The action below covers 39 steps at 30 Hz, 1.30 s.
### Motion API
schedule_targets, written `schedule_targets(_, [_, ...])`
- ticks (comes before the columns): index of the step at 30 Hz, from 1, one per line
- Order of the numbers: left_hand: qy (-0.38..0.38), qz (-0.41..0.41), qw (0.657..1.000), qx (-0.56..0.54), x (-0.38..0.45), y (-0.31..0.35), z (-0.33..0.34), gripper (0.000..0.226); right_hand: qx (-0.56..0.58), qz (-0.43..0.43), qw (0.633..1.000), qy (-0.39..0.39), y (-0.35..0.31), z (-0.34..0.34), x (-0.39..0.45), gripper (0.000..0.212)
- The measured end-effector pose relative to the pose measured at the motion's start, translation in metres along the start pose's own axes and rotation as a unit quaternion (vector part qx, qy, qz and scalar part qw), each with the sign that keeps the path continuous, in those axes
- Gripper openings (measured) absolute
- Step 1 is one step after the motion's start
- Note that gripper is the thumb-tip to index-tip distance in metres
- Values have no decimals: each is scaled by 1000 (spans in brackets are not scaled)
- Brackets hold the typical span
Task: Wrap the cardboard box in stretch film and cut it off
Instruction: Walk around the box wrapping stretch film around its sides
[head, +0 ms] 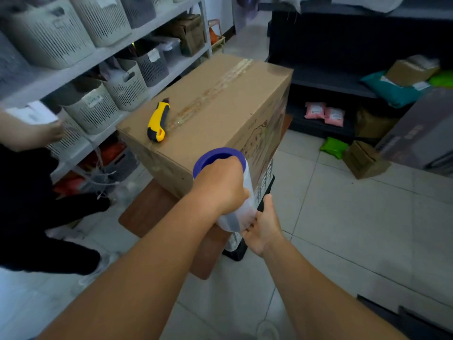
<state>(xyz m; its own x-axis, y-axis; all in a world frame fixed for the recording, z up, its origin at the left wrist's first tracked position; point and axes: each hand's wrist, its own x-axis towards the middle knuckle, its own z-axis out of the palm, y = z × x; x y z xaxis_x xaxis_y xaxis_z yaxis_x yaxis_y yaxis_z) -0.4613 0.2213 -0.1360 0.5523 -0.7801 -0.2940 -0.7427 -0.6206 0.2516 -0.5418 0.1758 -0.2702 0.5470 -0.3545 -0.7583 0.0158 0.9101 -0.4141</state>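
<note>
**Head view: both hands on the film roll at the box's near corner**

Head view, looking down. Cardboard box (215, 99) sits on a brown wooden table (144, 212), taped seam along its top. A black crate (241, 249) shows below the box's right side, partly hidden. Yellow-and-black utility knife (158, 122) lies on the box top near the left end, beside the tape seam, touched by nobody.

Stretch film roll (235, 192) with a purple core end stands roughly upright, tilted slightly, right at the near corner of the box. Left hand (220, 185) grips the upper part of the roll, fingers curled round it just under the purple rim. Right hand (263, 229) grasps the lower end of the roll, fingers curled underneath, thumb up along the side. Film looks glossy over the box's right face with printed graphics; exact edge of the film is hard to tell.

Left of frame: another person in black clothing, one hand (52, 131) near the shelf holding something white, blurred. White shelf unit (103, 55) carries slotted baskets. Dark shelving at the back right holds parcels and pink packets (324, 114). A small cardboard box (364, 159) and a green bag (334, 147) lie on the tiled floor (343, 217).
</note>
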Motion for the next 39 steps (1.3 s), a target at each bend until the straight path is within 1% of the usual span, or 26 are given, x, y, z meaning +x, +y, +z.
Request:
schedule_targets(2, [-4, 7, 1000, 1, -7, -4, 0, 39, -2, -1, 1000, 0, 9, 2, 0, 78])
schedule_targets(6, [-9, 13, 1000, 12, -18, -9, 0, 37, 4, -15, 1000, 10, 24, 4, -1, 75])
schedule_targets(9, [-6, 16, 1000, 19, -24, -17, 0, 39, 7, -19, 1000, 9, 35, 8, -4, 78])
schedule_targets(15, [-8, 45, 999, 19, -35, -33, 1, 41, 17, -32, 999, 10, 52, 14, -5, 75])
schedule_targets(17, [-4, 50, 998, 21, -37, -39, 0, 43, 13, -29, 999, 7, 57, 18, -5, 79])
schedule_targets(22, [-5, 33, 999, 13, -41, -65, -2, 48, 16, -22, 1000, 6, 78, 33, -4, 80])
schedule_targets(30, [0, 20, 1000, 16, -42, -104, -3, 43, 25, -26, 999, 15, 104, 57, 7, 80])
schedule_targets(39, [-9, 27, 1000, 4, -32, -139, -4, 45, 29, -17, 998, 57, 123, 77, 33, 78])
